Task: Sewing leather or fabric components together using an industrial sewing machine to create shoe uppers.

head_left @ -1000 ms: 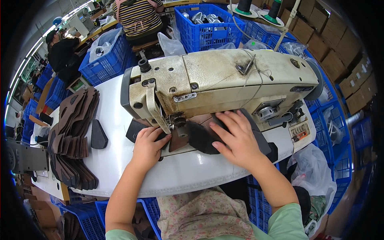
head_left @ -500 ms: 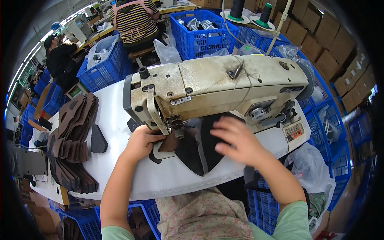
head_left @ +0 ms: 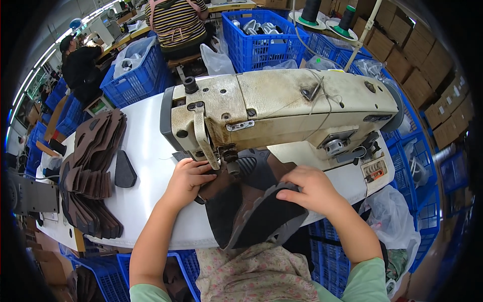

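Note:
A black and brown shoe upper piece (head_left: 269, 214) lies under the head of a cream sewing machine (head_left: 282, 108), its near part hanging over the table's front edge. Beside the presser foot area, my left hand (head_left: 188, 182) is closed on the piece's left side, fingertips close to the needle bar. The needle itself is hidden behind the machine's parts. My right hand (head_left: 311, 190) pinches the piece's right edge between thumb and fingers, folding that edge up. A ribbed grey patch (head_left: 247, 165) shows on the piece just right of the needle area.
Stacked brown cut pieces (head_left: 93, 176) lie at the left of the white table (head_left: 146, 211), next to a single black piece (head_left: 125, 170). Thread cones (head_left: 312, 12) stand behind the machine. Blue crates (head_left: 264, 48) surround the table; a plastic bag (head_left: 390, 214) hangs at right.
My right hand was blurred and open over the piece; now it grips its edge, nearer to me. The piece has turned and lifted, showing brown and a ribbed patch. My left hand stays by the needle.

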### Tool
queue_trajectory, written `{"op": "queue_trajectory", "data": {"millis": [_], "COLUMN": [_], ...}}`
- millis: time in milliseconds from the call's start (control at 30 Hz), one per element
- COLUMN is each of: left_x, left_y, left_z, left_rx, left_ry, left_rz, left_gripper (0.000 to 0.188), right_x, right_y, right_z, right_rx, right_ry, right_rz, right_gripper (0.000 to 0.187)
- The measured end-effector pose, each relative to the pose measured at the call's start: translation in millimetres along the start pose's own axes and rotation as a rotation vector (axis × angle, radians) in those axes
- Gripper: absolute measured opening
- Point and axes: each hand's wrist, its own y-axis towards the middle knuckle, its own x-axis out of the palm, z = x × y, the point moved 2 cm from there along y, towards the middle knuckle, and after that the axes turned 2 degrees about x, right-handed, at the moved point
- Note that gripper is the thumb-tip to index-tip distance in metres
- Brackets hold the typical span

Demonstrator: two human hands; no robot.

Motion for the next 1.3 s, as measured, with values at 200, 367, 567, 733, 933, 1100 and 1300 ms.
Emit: {"op": "queue_trajectory", "data": {"millis": [200, 367, 567, 733, 933, 1100, 1300], "left_x": [2, -3, -4, -4, -8, -10, -13], "left_y": [2, -3, -5, -7, -10, -10, -10], "left_z": [-1, 4, 3, 7, 12, 15, 18], "left_rx": [-0.008, -0.015, -0.01, 0.009, 0.007, -0.006, -0.023], "left_ry": [-0.023, 0.009, 0.031, 0.054, 0.056, 0.048, 0.004], "left_rz": [-0.015, -0.025, -0.017, 0.004, -0.003, -0.02, -0.028], "left_gripper": [0.036, 0.035, 0.032, 0.031, 0.03, 0.031, 0.037], "right_x": [27, 49, 77, 86, 91, 92, 94], "right_y": [47, 63, 63, 61, 57, 54, 53], "right_z": [-2, -15, -31, -33, -33, -32, -32], "right_rx": [-0.481, -0.399, -0.407, -0.393, -0.398, -0.397, -0.406], "right_ry": [0.812, 0.119, -0.073, -0.1, -0.049, -0.044, -0.061], "right_rz": [-0.147, 0.092, 0.353, 0.423, 0.457, 0.449, 0.449], "right_gripper": [0.04, 0.041, 0.048, 0.048, 0.049, 0.05, 0.05]}}
